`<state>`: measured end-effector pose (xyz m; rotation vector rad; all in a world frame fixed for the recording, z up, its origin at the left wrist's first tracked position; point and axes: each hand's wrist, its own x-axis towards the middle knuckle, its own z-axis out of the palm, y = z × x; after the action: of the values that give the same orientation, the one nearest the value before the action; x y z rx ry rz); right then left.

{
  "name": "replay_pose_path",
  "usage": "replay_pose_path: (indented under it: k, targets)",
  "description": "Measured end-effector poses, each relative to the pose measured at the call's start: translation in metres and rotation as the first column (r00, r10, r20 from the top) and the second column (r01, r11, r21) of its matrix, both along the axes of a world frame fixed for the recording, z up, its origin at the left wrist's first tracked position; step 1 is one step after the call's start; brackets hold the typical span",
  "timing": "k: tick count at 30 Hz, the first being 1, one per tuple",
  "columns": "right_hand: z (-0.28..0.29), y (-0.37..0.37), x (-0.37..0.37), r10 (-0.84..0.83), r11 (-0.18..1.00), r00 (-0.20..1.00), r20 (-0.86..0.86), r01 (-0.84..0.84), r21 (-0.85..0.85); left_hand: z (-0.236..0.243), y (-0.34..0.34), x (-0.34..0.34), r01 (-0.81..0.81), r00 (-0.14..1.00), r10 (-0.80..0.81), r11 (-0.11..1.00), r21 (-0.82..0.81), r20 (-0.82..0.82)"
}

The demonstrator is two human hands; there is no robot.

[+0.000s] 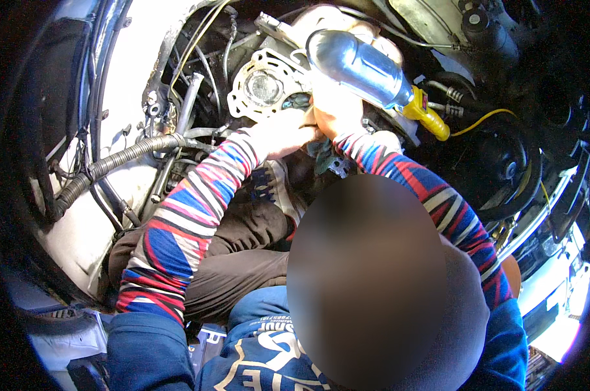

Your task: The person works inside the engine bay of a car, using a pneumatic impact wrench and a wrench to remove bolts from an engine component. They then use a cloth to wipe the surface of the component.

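Note:
An engine block with a pale, slotted top face (241, 98) lies open under my hands, and a round piston (265, 86) shows in its bore. My left hand (285, 133) is closed at the near edge of the block, fingers bent around a dark teal rag (322, 156) that hangs below. Touching it, my right hand (337, 109) reaches in from the other side; glare washes it out and its fingers are hidden. A bluish bit of cloth (297, 101) shows in the opening beside the piston. Directly above my right hand lies a work lamp (366, 68) with a shiny metal hood.
The lamp's yellow handle (425, 112) trails a yellow cord (487, 118) to the right. A ribbed hose (119, 156) crosses the pale body panel at left. Loose cables and pipes surround the block. A dark round canister (475, 23) stands at the far right.

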<state>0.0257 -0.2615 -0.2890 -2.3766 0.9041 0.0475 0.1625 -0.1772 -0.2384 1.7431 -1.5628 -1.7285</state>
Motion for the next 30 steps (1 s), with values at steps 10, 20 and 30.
replay_pose_path:
  k: [10, 20, 30]
  targets:
    - [0.064, -0.004, -0.092, -0.068, 0.967, 0.939, 0.337, -0.02, 0.252, 0.004, 0.01, -0.011, -0.102, 0.995, 0.103, 0.989, -0.11, 0.01]
    - [0.125, -0.004, -0.143, -0.08, 0.534, 0.996, -0.036, 0.073, 0.842, 0.013, 0.009, -0.015, -0.086, 0.988, 0.091, 0.995, -0.046, 0.122]
    - [0.157, -0.019, -0.191, -0.213, -0.151, 0.977, 0.013, -0.046, 0.987, 0.056, 0.042, -0.033, -0.747, 0.194, 0.959, 0.281, 0.602, -0.207]
